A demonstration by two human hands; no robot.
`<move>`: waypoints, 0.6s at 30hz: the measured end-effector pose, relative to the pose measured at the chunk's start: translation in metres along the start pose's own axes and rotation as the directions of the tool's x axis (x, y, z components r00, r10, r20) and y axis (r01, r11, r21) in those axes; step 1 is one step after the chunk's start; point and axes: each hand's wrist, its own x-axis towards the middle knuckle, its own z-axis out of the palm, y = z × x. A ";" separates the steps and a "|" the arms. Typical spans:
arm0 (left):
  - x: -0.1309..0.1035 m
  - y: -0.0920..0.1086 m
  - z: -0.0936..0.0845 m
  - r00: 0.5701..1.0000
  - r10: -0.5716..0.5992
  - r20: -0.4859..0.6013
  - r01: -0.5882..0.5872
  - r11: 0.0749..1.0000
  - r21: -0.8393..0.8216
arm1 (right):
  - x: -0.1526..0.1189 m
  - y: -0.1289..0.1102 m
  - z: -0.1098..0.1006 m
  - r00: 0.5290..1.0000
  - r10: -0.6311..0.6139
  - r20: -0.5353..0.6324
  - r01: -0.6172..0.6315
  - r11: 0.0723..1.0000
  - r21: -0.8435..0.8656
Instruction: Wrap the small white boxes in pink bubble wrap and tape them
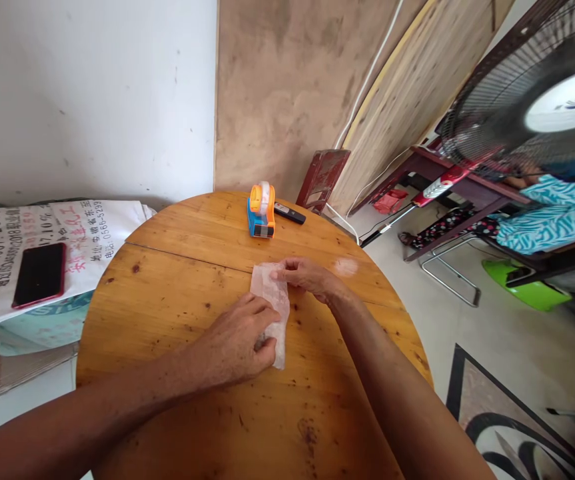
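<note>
On the round wooden table (167, 287) lies a narrow, folded piece of translucent white wrap (268, 280) with a crinkled, bubbly surface. My left hand (247, 337) rests across its lower left part with curled fingers, thumb and fingertips at the wrap; these hide part of it. Something inside the wrap cannot be made out. At its upper right edge, my right hand (306, 277) pinches the wrap between thumb and fingers. Beyond both hands stands an orange and blue tape dispenser (261, 212) with a roll of clear tape. Beside it lies a small black object (290, 213), perhaps a utility knife.
Left of the table, a red-edged phone (40, 275) lies on a printed white sack (102, 233). At the right a standing fan (542, 100) is running. Behind it a person in patterned clothes (552, 213) sits by a dark table. A green basin (527, 283) is on the floor.
</note>
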 end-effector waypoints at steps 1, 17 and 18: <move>0.000 0.000 0.000 1.000 -0.001 0.002 0.001 1.000 0.002 | 0.000 0.000 0.000 1.000 -0.016 0.001 0.016 1.000 0.002; 0.000 0.001 0.000 1.000 0.010 0.003 -0.010 0.999 0.052 | 0.017 0.017 0.016 0.980 -0.157 -0.120 0.135 0.976 -0.172; 0.000 0.002 -0.001 1.000 0.008 0.004 -0.008 0.998 0.069 | 0.018 0.018 0.017 0.977 -0.162 -0.139 0.133 0.971 -0.200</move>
